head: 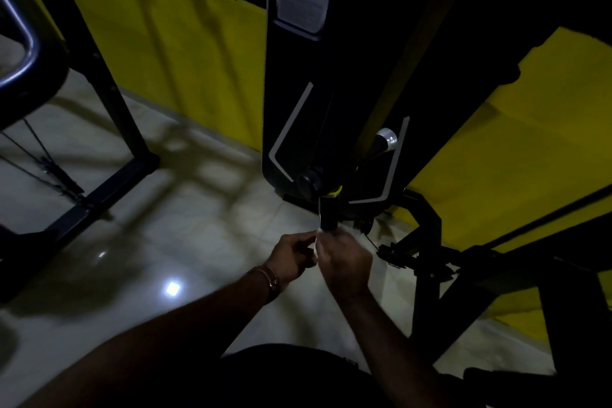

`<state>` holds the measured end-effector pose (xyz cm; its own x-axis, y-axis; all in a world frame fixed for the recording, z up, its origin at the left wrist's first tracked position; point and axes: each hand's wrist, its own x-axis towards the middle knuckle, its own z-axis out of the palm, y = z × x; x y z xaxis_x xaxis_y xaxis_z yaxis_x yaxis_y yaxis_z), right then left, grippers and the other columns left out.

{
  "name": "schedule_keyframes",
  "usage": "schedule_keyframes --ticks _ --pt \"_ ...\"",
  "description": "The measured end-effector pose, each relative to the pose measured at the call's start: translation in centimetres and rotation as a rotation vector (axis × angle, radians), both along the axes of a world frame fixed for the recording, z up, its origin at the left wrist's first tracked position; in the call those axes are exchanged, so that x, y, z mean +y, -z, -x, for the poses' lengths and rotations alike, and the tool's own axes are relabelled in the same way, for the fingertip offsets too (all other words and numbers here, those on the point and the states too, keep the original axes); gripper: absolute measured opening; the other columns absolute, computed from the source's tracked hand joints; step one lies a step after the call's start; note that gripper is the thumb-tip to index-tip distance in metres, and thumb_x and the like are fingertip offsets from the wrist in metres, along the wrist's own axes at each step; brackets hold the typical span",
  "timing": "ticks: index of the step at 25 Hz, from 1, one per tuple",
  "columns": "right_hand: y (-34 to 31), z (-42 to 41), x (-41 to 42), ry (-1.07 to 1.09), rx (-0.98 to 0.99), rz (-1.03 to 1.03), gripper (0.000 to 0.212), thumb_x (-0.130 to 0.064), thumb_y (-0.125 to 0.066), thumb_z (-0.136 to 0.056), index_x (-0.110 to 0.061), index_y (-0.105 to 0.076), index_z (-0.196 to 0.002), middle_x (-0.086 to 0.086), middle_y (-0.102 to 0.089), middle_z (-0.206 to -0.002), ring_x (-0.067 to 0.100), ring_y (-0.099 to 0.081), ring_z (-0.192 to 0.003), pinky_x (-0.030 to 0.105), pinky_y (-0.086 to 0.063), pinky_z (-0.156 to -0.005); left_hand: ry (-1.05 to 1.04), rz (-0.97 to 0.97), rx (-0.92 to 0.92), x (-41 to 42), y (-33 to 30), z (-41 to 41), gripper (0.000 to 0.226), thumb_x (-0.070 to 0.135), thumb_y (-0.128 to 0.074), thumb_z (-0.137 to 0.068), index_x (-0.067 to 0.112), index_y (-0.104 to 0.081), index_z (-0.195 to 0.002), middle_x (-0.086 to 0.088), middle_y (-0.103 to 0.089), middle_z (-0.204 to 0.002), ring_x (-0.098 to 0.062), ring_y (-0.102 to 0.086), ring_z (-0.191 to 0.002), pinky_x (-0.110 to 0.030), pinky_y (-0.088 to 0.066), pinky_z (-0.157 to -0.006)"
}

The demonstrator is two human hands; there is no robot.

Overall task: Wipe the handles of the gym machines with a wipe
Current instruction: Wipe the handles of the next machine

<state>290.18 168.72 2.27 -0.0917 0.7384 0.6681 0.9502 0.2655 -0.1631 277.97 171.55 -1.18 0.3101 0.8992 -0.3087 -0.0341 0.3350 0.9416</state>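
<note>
— Wipe [317,243] first: where does it sit?
— A thin white strip of it shows between the two hands, just below the end of the black handle [328,214]. It runs up toward that handle's lower end and seems to touch it, though the dim light and blur make the contact hard to confirm.
— And the fingers?
— The left hand [291,257] has its fingers [303,238] curled and drawn together, pinching the wipe's near edge. The right hand [346,258] is turned with its back to the camera; its fingers are bent over the wipe's far side, closed on it as far as one can tell.
— What lies around the fingers?
— Straight above them the handle hangs from a yellow collar [333,191] on the tall black machine column [298,76]. Up and to the right of the fingers is a silver-capped knob [385,139]. Further right of the fingers, black frame bars [427,242] and a thin cable [371,242] cross toward the floor.
— Anything on the wrist?
— A bracelet [270,276] circles the left wrist, just behind that hand.
— And beyond?
— Pale glossy floor tiles [198,225] spread under the hands, with a bright light reflection [173,288] well left of and below the fingers. A yellow wall [185,60] stands behind the column, and another black machine frame [109,103] stands far to the left.
</note>
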Motion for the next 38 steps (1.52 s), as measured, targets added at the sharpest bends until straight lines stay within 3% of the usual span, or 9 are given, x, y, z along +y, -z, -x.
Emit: schedule_keyframes --ticks 3,7,11,14,20,28,30,35,38 --pt "-2.5 0.6 1.8 -0.017 -0.042 -0.145 0.014 -0.009 -0.066 -0.085 -0.014 -0.069 -0.072 0.002 -0.059 -0.067 0.017 -0.053 -0.057 0.027 -0.039 -0.05 -0.023 -0.004 0.014 -0.1 0.0 -0.2 0.048 -0.025 -0.058 -0.074 0.016 -0.074 -0.092 0.001 -0.072 -0.077 -0.013 -0.066 -0.074 -0.031 -0.051 -0.071" --pt "0.8 0.0 -0.5 0.023 0.126 0.05 0.016 -0.014 -0.062 -0.087 -0.014 -0.07 -0.073 0.0 -0.065 -0.073 0.015 -0.061 -0.062 0.023 -0.046 -0.053 -0.029 -0.027 -0.028 0.0 -0.3 -0.5 0.043 -0.016 -0.064 -0.08 0.007 -0.068 -0.117 -0.003 -0.074 -0.099 -0.015 -0.069 -0.088 -0.032 -0.057 -0.08" --pt "-1.0 -1.5 -0.1 0.207 0.945 0.221 0.017 -0.002 -0.073 -0.08 -0.019 -0.07 -0.077 -0.006 -0.069 -0.076 0.003 -0.063 -0.073 0.024 -0.052 -0.067 -0.021 0.009 -0.068 0.2 -0.3 -0.7 0.055 -0.011 -0.071 -0.077 0.008 -0.06 -0.127 -0.003 -0.071 -0.113 -0.013 -0.069 -0.085 -0.029 -0.055 -0.083" --pt "-2.5 -2.9 3.7 -0.039 1.484 0.699 0.018 0.002 -0.059 -0.087 -0.012 -0.07 -0.086 0.002 -0.072 -0.082 0.015 -0.067 -0.077 0.028 -0.051 -0.066 -0.061 0.05 -0.11 -0.2 -0.4 -1.1 0.05 -0.01 -0.07 -0.079 0.006 -0.062 -0.125 -0.007 -0.071 -0.111 -0.013 -0.07 -0.083 -0.023 -0.054 -0.077" --pt "-2.5 -6.0 9.1 -0.46 0.886 1.507 0.021 0.005 -0.055 -0.086 -0.009 -0.068 -0.095 0.012 -0.067 -0.093 0.028 -0.063 -0.089 0.034 -0.052 -0.078 -0.12 0.183 -0.106 -1.2 -0.5 -1.1 0.021 -0.008 -0.068 -0.081 -0.002 -0.069 -0.101 -0.021 -0.072 -0.096 -0.027 -0.07 -0.083 -0.031 -0.056 -0.076" --pt "-3.5 -3.0 12.5 -0.649 1.204 1.951 0.03 -0.004 -0.044 -0.097 -0.02 -0.07 -0.095 -0.006 -0.071 -0.091 0.005 -0.067 -0.084 0.023 -0.052 -0.078 -0.211 0.227 -0.166 -1.5 -0.3 -1.9 0.022 -0.005 -0.071 -0.08 0.001 -0.067 -0.101 -0.018 -0.073 -0.094 -0.031 -0.071 -0.086 -0.034 -0.056 -0.079" --pt "-2.5 -3.8 11.7 -0.624 0.948 1.782 0.026 -0.008 -0.05 -0.09 -0.02 -0.073 -0.085 -0.003 -0.071 -0.086 0.011 -0.067 -0.081 0.029 -0.051 -0.08 -0.225 0.215 -0.165 -1.5 0.0 -2.3 0.019 -0.005 -0.072 -0.079 0.001 -0.068 -0.096 -0.016 -0.073 -0.088 -0.029 -0.07 -0.084 -0.035 -0.054 -0.078" --pt "-4.7 -5.2 11.2 -0.538 1.274 1.342 0.034 0.007 -0.038 -0.093 -0.003 -0.065 -0.076 0.005 -0.068 -0.065 0.012 -0.064 -0.057 0.023 -0.051 -0.055 -0.265 0.193 -0.147 -1.6 -0.1 -2.8 0.033 -0.005 -0.072 -0.078 0.008 -0.066 -0.109 -0.02 -0.072 -0.095 -0.028 -0.07 -0.084 -0.035 -0.054 -0.08" --pt "-3.3 -6.0 9.5 -0.463 1.126 1.078 0.026 -0.008 -0.051 -0.091 -0.003 -0.057 -0.067 0.007 -0.055 -0.06 0.014 -0.05 -0.051 0.024 -0.036 -0.048 -0.246 0.139 -0.123 -1.6 -0.3 -3.0 0.049 -0.005 -0.073 -0.078 0.012 -0.062 -0.123 -0.02 -0.072 -0.101 -0.026 -0.069 -0.086 -0.035 -0.053 -0.082"
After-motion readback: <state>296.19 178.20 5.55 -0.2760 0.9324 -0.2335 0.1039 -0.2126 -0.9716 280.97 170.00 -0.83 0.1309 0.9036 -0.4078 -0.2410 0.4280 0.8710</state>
